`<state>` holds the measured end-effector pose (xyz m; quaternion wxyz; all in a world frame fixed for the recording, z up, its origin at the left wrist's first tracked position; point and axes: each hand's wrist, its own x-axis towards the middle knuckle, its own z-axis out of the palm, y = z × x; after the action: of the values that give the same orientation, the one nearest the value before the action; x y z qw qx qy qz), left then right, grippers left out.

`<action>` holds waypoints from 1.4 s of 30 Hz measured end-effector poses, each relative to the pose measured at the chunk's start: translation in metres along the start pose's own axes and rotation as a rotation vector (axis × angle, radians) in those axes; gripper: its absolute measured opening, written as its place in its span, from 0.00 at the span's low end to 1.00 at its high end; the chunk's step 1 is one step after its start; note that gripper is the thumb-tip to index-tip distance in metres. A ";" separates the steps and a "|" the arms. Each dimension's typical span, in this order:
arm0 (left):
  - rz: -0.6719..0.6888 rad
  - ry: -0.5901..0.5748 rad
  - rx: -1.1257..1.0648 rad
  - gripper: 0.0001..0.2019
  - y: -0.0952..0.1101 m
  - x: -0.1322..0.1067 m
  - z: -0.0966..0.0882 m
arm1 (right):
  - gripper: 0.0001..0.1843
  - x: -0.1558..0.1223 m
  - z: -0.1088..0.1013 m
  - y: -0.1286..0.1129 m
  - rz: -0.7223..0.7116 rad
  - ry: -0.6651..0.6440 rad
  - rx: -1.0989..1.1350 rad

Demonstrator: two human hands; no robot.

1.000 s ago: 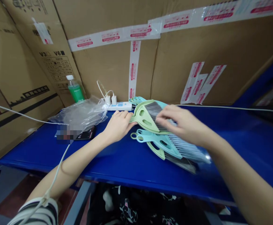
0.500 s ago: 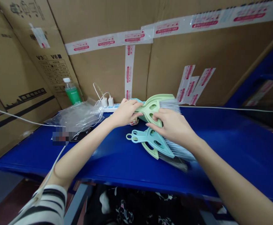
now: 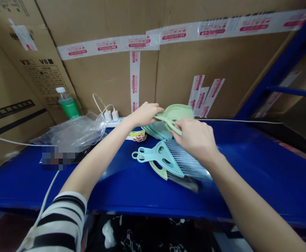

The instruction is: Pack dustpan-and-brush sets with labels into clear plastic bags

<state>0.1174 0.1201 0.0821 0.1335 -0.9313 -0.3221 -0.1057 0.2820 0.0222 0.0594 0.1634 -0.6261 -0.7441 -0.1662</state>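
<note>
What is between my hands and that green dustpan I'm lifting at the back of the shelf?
Nothing visible. The left hand and the right hand both already grip the green dustpan directly, above the stacked dustpans. The teal brush lies nearer, apart.

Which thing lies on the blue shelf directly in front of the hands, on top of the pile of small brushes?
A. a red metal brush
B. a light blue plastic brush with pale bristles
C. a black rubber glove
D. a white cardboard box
B: the light blue plastic brush lies on a light green brush on the blue shelf, below the right hand.
</note>
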 end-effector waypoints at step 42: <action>-0.447 -0.132 -0.628 0.22 0.054 -0.105 0.041 | 0.13 -0.031 -0.002 -0.017 -0.473 -0.413 -0.073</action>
<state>0.0750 0.0317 0.0043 -0.2052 -0.8386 -0.4768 -0.1653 0.2705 -0.0091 0.0467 -0.0568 -0.4617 -0.8801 -0.0955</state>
